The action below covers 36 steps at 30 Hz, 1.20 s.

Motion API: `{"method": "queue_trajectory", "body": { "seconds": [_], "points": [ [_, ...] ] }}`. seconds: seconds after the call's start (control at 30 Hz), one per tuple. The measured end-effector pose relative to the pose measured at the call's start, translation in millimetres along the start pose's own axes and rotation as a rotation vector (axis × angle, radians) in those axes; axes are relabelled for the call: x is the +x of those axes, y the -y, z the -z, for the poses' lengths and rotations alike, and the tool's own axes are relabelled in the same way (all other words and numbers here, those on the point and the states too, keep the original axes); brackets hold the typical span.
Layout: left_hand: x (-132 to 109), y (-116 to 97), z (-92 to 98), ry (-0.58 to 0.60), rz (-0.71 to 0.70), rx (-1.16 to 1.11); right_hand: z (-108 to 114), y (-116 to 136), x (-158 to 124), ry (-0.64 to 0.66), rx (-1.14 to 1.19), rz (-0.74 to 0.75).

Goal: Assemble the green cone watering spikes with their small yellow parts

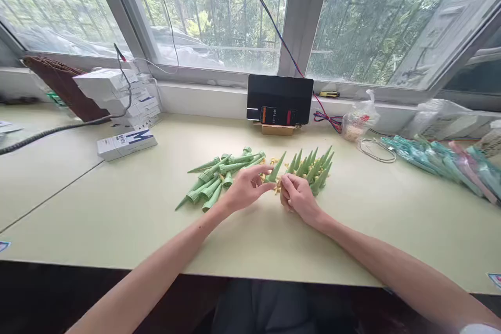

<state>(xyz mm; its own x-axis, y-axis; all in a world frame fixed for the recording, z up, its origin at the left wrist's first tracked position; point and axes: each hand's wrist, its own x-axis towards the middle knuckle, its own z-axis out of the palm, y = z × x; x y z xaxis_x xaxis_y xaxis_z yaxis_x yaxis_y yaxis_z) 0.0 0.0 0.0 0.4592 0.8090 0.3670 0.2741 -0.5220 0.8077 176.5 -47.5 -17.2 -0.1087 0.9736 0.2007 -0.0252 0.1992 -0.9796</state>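
My left hand (pixel 247 188) has its thumb and forefinger on either side of the base of a green plastic cone (pixel 277 168), which points up. Beside it, my right hand (pixel 300 197) is closed in a pinch; whatever its fingers hold is too small or hidden to make out. Left of my hands lies a loose pile of green ribbed-collar cones (pixel 211 188), pointing various ways. Several more green cones (pixel 315 167) stand upright in a cluster behind my right hand. Small yellow pieces (pixel 275 160) lie between the two groups, partly covered by my hands.
A black tablet (pixel 279 96) stands on a small cardboard stand (pixel 277 129) by the window. White boxes (pixel 127 144) are at the left. A tied plastic bag (pixel 358 117), a coiled white cable (pixel 376 151) and teal plastic packets (pixel 438 162) lie to the right.
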Motion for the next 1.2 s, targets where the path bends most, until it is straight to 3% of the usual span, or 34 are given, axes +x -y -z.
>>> {"method": "queue_trajectory", "body": {
  "seconds": [0.2,0.37,0.6,1.2],
  "points": [
    [-0.3,-0.7,3.0,0.110,0.047,-0.025,1.3,-0.2,2.1,-0.037,-0.011,0.006],
    [-0.7,-1.5,3.2,0.137,0.127,-0.092,0.5,-3.4,0.9,-0.095,-0.154,0.060],
    [1.3,-8.2,6.1,0.104,0.278,-0.262,0.6,0.8,-1.6,-0.149,-0.398,0.194],
    [2.3,-9.3,10.7,0.137,0.338,-0.345,7.1,-8.1,1.9,-0.189,-0.711,0.480]
  ]
}}
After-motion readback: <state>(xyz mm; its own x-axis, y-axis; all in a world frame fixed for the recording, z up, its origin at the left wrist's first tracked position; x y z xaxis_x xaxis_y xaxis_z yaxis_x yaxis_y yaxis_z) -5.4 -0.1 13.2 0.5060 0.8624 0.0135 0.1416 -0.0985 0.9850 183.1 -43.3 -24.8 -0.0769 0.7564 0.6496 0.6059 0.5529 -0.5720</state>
